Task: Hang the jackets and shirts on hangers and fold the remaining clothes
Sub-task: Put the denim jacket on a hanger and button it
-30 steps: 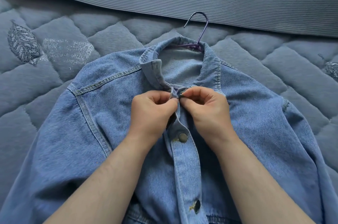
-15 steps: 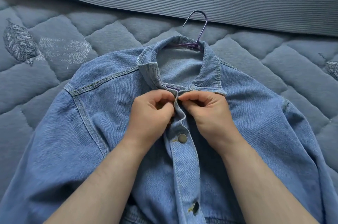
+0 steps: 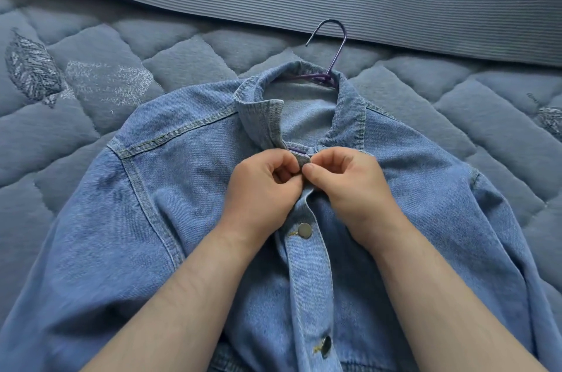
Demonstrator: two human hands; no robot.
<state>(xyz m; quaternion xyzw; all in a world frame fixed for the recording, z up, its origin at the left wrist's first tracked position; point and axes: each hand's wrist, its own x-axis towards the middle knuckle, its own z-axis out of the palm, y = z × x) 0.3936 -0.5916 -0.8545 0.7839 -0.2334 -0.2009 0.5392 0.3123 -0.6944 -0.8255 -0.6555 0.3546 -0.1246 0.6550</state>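
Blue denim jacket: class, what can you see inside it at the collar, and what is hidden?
A thin purple hanger: its hook pokes out above the collar of the blue denim jacket, and a short stretch shows inside the neck opening. Its shoulder arms are covered by denim.

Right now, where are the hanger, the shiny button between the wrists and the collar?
hanger point(image 3: 338, 51), head view, on its hook's straight stem.
shiny button point(image 3: 304, 230), head view, on its middle.
collar point(image 3: 261, 125), head view, on its folded flap.

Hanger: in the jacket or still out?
In: the purple hanger lies inside the collar of the denim jacket, only its hook sticking out.
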